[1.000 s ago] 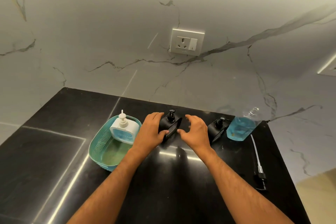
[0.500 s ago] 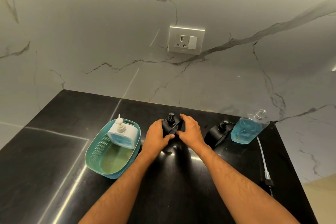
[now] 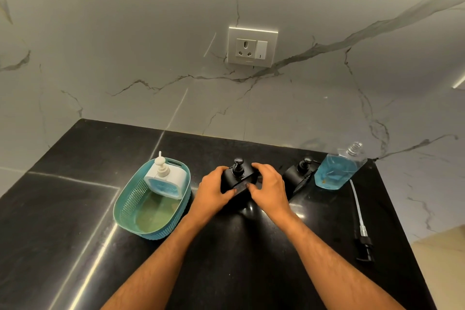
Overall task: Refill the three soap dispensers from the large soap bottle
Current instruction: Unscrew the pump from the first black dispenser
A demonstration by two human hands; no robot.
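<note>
Both hands grip the middle black dispenser [image 3: 239, 180] on the black counter [image 3: 75, 209]: the left hand [image 3: 214, 190] curls round its left side and the right hand [image 3: 270, 187] round its right, thumbs on its front face. A second black dispenser [image 3: 300, 173] stands just right of it, beside the open soap bottle [image 3: 338, 168] of blue liquid, whose pump [image 3: 362, 234] lies on the counter nearer the person. The white dispenser [image 3: 167, 180] sits in the far end of a teal basket [image 3: 130, 199] to the left.
</note>
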